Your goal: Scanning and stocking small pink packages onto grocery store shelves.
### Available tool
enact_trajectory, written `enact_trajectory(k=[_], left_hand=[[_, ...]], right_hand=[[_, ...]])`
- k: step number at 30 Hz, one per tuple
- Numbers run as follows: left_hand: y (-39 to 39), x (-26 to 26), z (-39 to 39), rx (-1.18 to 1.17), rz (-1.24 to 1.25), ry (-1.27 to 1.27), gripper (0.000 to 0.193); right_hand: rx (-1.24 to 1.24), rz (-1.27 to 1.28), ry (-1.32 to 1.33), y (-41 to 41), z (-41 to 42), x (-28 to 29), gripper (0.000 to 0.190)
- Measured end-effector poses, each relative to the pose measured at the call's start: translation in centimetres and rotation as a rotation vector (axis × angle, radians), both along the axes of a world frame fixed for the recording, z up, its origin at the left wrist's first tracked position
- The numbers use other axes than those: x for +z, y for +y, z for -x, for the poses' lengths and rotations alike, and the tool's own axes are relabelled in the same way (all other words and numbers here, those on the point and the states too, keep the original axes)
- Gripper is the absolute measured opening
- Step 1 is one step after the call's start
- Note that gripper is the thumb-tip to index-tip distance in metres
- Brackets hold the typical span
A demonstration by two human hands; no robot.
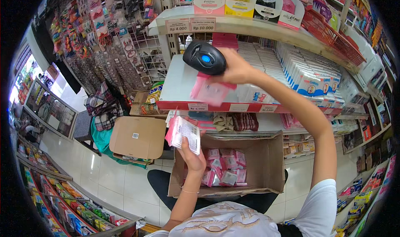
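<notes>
My right hand (236,66) grips a black handheld device with a blue oval on top, apparently a barcode scanner (204,58), over the white shelf (176,77). Just below that hand is a blurred pink packet (211,91); whether the fingers hold it too, I cannot tell. Lower and to the left, my left hand (192,154) holds a pink-edged clear packet (187,134) with rows of white tips, perhaps cotton buds. An open cardboard box (262,162) sits across my legs. Several pink-and-white packets (228,165) lie loosely at its bottom.
White packets (309,77) stand in rows along the shelf's right. Above, an upper shelf (237,26) bears boxed goods and a red basket (334,37). Left are a flat cardboard piece (137,137), a stool (82,124) and hanging accessories (103,27). Another rack (78,202) stands lower left.
</notes>
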State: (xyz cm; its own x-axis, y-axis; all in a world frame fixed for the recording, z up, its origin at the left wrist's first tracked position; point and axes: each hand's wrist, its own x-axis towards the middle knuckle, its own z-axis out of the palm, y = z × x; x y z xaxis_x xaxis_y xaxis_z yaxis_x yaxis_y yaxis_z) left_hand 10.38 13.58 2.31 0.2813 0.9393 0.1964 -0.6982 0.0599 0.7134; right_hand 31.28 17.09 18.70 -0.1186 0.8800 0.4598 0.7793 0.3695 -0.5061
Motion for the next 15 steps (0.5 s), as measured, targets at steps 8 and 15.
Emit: enact_trajectory(k=[8,15], left_hand=[[0.5,-0.1,0.7,-0.132,0.117,-0.030,0.056],[-0.3,0.4,0.8,-0.194,0.166,-0.002,0.053]], right_hand=[[-0.152,0.026,-0.506,5.9,-4.9,-1.4,0.038],[-0.354,0.011,-0.670,9.0,-9.6,-4.2,0.040]])
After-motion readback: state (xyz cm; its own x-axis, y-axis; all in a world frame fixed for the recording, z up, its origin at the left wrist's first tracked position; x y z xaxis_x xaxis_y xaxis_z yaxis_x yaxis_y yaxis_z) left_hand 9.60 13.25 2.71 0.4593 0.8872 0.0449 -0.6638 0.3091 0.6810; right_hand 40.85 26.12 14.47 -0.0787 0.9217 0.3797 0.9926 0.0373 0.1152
